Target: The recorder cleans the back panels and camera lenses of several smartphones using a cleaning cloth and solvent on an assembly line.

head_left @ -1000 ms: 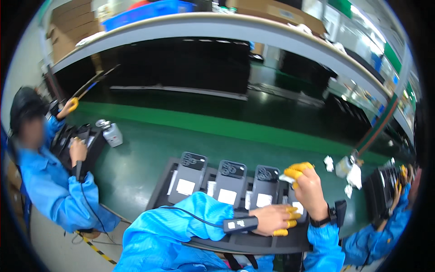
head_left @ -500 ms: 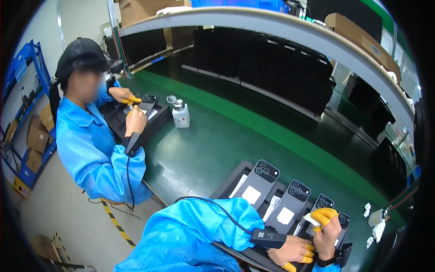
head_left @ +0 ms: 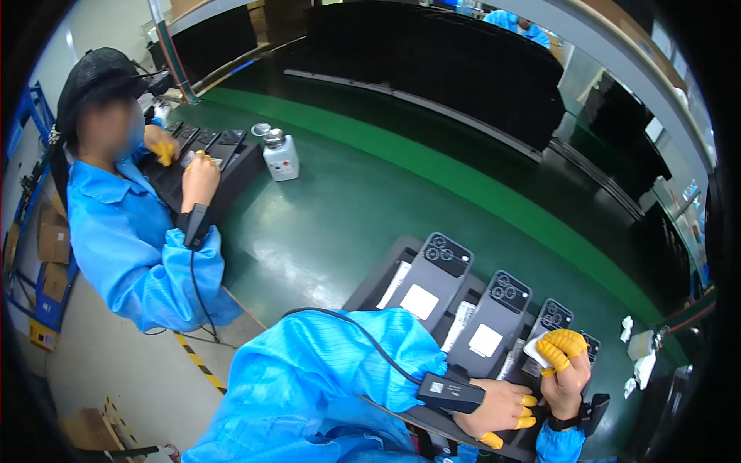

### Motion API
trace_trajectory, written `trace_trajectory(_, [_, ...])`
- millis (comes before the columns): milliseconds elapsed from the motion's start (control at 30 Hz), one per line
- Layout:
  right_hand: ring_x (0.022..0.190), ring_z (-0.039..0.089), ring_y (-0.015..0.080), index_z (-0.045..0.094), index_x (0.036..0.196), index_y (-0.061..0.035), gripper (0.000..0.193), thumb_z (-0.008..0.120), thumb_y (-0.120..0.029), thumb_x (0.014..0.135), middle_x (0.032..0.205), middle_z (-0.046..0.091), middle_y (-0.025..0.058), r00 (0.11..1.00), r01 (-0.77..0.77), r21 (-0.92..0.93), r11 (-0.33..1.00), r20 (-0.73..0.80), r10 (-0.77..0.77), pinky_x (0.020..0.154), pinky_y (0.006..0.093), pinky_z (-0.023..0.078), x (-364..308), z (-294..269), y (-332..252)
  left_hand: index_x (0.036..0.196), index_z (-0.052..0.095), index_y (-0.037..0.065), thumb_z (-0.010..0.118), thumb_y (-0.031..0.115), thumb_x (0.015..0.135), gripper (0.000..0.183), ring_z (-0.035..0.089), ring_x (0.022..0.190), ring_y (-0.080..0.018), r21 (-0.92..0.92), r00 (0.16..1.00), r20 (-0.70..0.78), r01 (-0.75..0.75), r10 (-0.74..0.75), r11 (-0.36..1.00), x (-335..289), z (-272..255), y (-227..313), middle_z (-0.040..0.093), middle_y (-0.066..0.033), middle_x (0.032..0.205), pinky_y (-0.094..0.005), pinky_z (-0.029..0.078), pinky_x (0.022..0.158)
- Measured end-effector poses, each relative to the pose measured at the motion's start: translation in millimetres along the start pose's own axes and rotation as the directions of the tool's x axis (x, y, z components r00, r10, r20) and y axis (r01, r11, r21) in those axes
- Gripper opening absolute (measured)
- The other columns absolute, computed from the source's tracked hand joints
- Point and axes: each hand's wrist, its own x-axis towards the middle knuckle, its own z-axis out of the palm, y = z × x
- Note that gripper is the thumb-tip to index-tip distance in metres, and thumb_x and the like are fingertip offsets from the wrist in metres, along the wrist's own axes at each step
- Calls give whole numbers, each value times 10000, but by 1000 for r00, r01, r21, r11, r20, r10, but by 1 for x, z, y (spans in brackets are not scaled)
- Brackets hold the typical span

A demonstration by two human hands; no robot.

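Yellow finger cots cover several fingertips on both of my hands. My left hand [head_left: 498, 409] lies with fingers spread at the near end of the row of phones, palm down; what is under its fingertips is partly hidden. My right hand [head_left: 567, 374] pinches a folded white wipe [head_left: 532, 350] over a grey phone [head_left: 554, 315] with a triple camera. Another phone [head_left: 593, 346] is mostly covered by that hand. Left of them, two grey phones [head_left: 500, 307] [head_left: 438, 270], each bearing a white square label, lie camera side up in a dark foam tray [head_left: 372, 287].
A co-worker in a blue smock [head_left: 135, 239] handles phones in another dark tray [head_left: 239, 171] at the left. Beside it stands a white pump bottle [head_left: 281, 156]. Crumpled white wipes [head_left: 642, 370] and a small bottle [head_left: 639, 346] are at the right. A shelf edge [head_left: 617, 46] spans above.
My view has shifted, so the bench sits differently in it. My right hand keeps hold of the wipe over the phones. The co-worker's far hand has drawn back from the phone.
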Motion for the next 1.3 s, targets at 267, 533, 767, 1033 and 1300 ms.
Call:
trace_trajectory(267, [903,679,344,721,961,-38,371,694,60,605,975,705,125,997,-17,19,1000,-69,18,805,420,544,-7,3,15,1426,394,-97,584,420,932,740,420,1365,-443,-60,988,146,60,-50,996,-4,-20,2,517,-304,1350,-499,247,1213])
trace_trajectory(533, [879,686,317,746,941,-34,407,683,50,548,948,707,111,995,16,108,994,-101,-5,777,390,561,-7,-5,17,1478,347,-56,547,401,977,706,407,1386,-412,-82,987,144,85,-73,993,-3,-16,-2,476,-268,1415,-482,273,1208])
trace_trajectory(767, [824,689,318,753,915,-30,362,696,56,568,908,702,119,989,2,145,989,-147,20,751,388,575,-6,-10,23,1489,343,-48,552,408,963,726,364,1417,-408,-107,980,179,107,-87,989,-1,-18,-1,446,-283,1443,-485,263,1209])
trace_trajectory(1033, [908,692,307,764,959,-31,410,690,60,566,969,714,124,991,-13,187,982,-126,37,844,391,571,-7,1,23,1471,428,70,603,379,931,646,388,1390,-418,-120,990,139,-9,26,993,-9,-19,-2,397,-251,1497,-540,242,1209])
trace_trajectory(1300, [883,686,303,756,971,-13,433,654,82,561,948,702,135,990,18,156,988,-144,4,792,386,568,-15,2,31,1475,456,102,532,367,997,552,416,1388,-383,-88,982,189,21,-4,996,-1,-26,-4,433,-237,1484,-506,282,1196])
